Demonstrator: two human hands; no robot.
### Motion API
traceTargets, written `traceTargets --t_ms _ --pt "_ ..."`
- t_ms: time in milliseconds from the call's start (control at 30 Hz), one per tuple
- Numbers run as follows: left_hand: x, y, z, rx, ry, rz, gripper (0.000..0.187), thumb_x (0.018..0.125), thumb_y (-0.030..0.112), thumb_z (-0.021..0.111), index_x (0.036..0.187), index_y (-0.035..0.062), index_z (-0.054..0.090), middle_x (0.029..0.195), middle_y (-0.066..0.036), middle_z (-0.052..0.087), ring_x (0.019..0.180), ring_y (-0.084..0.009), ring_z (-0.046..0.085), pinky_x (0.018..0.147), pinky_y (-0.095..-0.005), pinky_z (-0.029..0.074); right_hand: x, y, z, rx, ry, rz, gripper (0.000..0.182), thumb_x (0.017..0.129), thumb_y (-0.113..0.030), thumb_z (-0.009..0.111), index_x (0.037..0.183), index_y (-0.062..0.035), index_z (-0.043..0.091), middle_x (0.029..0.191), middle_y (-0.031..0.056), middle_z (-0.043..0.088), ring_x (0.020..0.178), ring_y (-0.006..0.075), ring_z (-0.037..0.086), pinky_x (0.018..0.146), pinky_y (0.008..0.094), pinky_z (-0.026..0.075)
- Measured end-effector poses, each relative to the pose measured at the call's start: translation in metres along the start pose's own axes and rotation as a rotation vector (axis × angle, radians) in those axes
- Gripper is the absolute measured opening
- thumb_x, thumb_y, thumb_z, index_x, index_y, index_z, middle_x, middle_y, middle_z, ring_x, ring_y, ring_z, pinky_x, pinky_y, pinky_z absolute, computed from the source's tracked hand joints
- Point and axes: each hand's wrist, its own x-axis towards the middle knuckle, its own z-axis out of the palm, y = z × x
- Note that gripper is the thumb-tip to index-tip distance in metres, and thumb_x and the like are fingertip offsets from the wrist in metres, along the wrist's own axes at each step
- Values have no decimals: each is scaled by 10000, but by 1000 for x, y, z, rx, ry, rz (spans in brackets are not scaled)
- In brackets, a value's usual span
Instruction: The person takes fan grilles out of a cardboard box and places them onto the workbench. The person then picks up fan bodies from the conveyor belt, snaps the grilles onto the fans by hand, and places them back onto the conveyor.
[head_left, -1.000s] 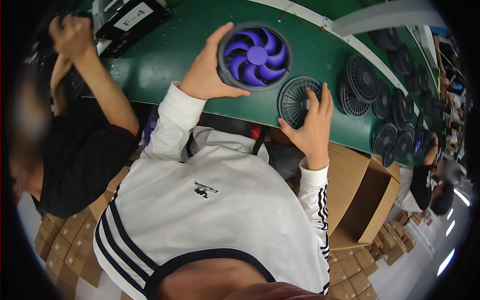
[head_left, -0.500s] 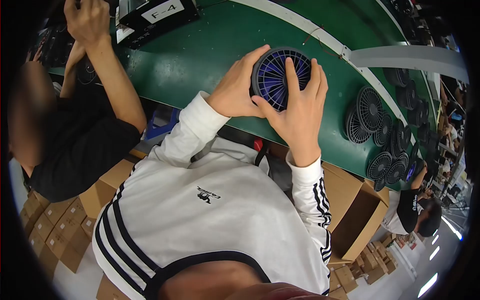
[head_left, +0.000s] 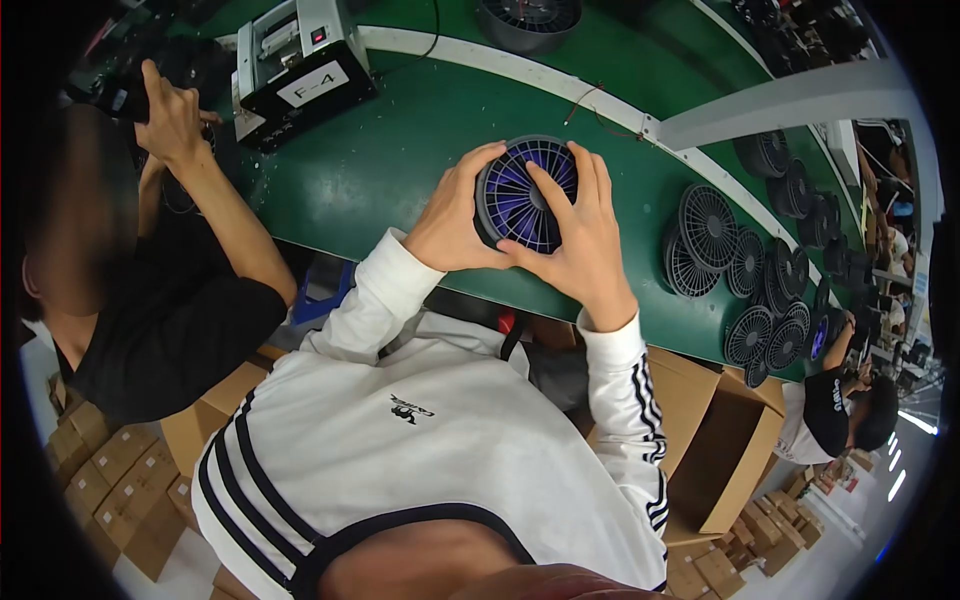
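Note:
Between my two hands is a round fan head [head_left: 515,200], with a dark grille of radial ribs over purple blades. My left hand [head_left: 455,215] wraps its left side, fingers at the upper rim and thumb low. On the other side my right hand [head_left: 585,225] grips the rim, with one finger lying across the grille and the thumb along the lower edge. The grille faces up toward me. Beneath the fan is the green bench top [head_left: 410,150], close to its near edge.
Several dark fan grilles [head_left: 706,228] are piled on the bench at the right. A machine labelled F-4 [head_left: 305,75] stands at the upper left, near a co-worker's raised arm [head_left: 225,205]. A grey post [head_left: 790,105] crosses the upper right. An open carton [head_left: 735,455] sits below the bench.
Both hands and the fan have shifted slightly left and lower in view, still gripping it. The F-4 machine shows more fully. The co-worker's hand at the left has moved lower.

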Motion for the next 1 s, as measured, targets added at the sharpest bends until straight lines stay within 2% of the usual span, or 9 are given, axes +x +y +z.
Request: traceTargets --t_ms 167,367,467,600,633,733,767,900,1000 --pt "0 -1 0 -49 -6 -61 1316 535 274 1025 1607 50 296 1580 -269 471 1413 -478 516 1193 -541 434 2 14 -7 39 -51 -101 931 648 -385 961 1465 -67 648 1567 354 423 1448 561 415 1161 595 448" --pt "0 -9 1 -30 7 -1 1287 552 279 1013 1610 56 314 1526 -259 531 1370 -472 537 1179 -534 442 -6 -4 5 -1 88 -11 895 676 -390 953 1444 -47 645 1544 378 423 1418 562 432 1140 595 452" --pt "1 6 -8 97 -67 -43 1317 553 199 1017 1621 38 262 1552 -269 490 1443 -415 535 1225 -497 438 -3 -10 3 -44 50 19 906 694 -414 951 1457 -45 631 1535 385 423 1407 566 433 1141 599 443" --pt "-1 -3 1 -21 39 11 1258 585 296 1002 1622 82 322 1501 -255 557 1325 -474 561 1127 -533 467 2 5 -3 -37 -35 -92 920 709 -455 943 1466 -46 617 1543 390 417 1418 571 421 1146 619 424" --pt "-1 1 -1 -2 41 24 1248 595 310 1007 1615 78 327 1526 -242 547 1316 -459 566 1130 -524 461 4 10 -4 -21 -60 -124 905 724 -467 932 1464 -48 623 1550 392 414 1420 574 417 1142 623 423" --pt "-2 -3 3 51 103 94 1244 599 330 1012 1611 79 333 1547 -223 539 1293 -449 576 1125 -514 458 1 -3 9 -65 29 -27 894 728 -460 927 1465 -51 630 1551 393 414 1417 577 414 1138 629 422" --pt "0 -10 4 11 83 87 1230 612 339 1008 1610 79 338 1555 -210 536 1288 -441 577 1132 -507 450 -6 -9 23 -99 146 32 893 728 -444 930 1468 -43 631 1557 386 417 1409 574 421 1129 634 423" --pt "1 -5 2 63 42 52 1213 620 329 1005 1608 81 346 1576 -217 505 1346 -451 554 1142 -504 445 -13 -16 28 -184 198 102 875 761 -398 921 1492 -30 610 1592 360 419 1432 556 422 1158 613 412" --pt "11 4 -3 96 -18 113 1191 622 339 1008 1595 82 370 1585 -222 481 1393 -462 533 1165 -508 439 -17 0 0 73 151 80 857 801 -364 899 1523 -32 578 1614 340 421 1472 525 413 1211 588 373"
